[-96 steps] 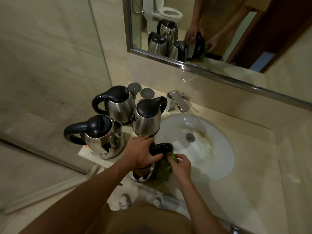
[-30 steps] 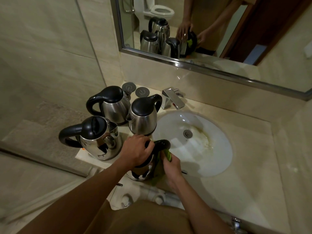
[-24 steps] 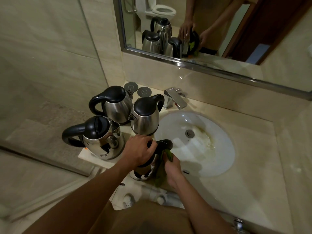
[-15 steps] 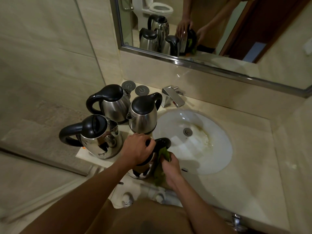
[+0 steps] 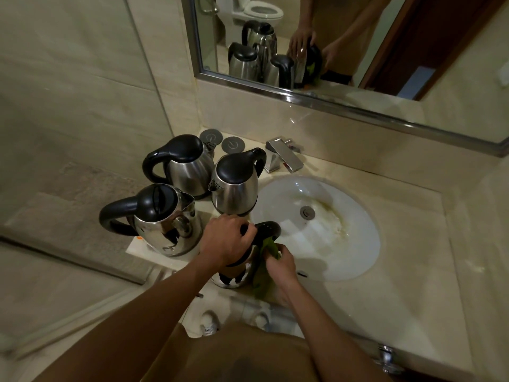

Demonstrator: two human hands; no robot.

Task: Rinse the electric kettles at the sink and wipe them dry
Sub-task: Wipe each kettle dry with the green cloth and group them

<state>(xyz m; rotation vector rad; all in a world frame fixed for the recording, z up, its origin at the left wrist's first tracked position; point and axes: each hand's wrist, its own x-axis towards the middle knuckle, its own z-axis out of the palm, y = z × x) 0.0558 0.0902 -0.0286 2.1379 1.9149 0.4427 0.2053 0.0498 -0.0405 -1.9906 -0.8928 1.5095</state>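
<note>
At the near-left rim of the sink, a steel kettle is kept upright on the desk. Its black top is gripped by the left hand, fingers curled over it. A green cloth is pinched in the right hand against the kettle's side. Left of the sink, three other kettles are grouped.
</note>
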